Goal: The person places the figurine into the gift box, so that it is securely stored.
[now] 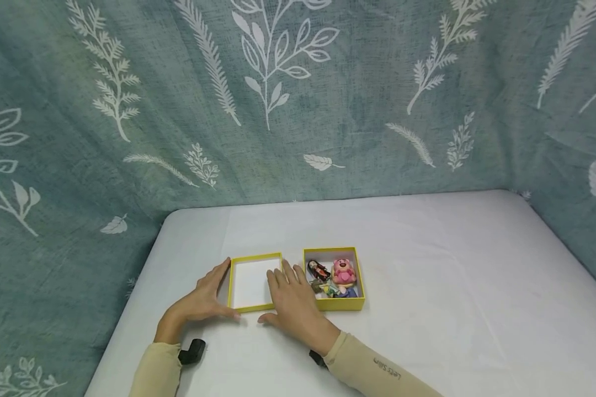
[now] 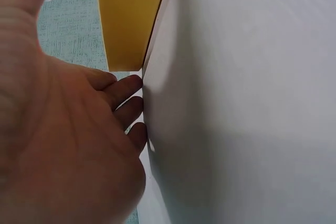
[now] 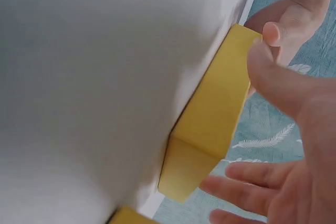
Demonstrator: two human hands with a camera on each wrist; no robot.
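A shallow yellow box with a white inside lies on the white table in the head view; whether it is a box or a lid I cannot tell. My left hand is at its left side, fingertips near the far left corner and thumb near the front left corner. Across its right side reaches my right hand, fingers stretched out and thumb apart. The right wrist view has the yellow wall with both thumbs near one corner. Neither hand curls round the box.
Just right of it stands a second yellow box, partly behind my right hand. It holds a pink bear figure, a dark-haired figure and several smaller figures. A green leaf-patterned cloth hangs behind the table.
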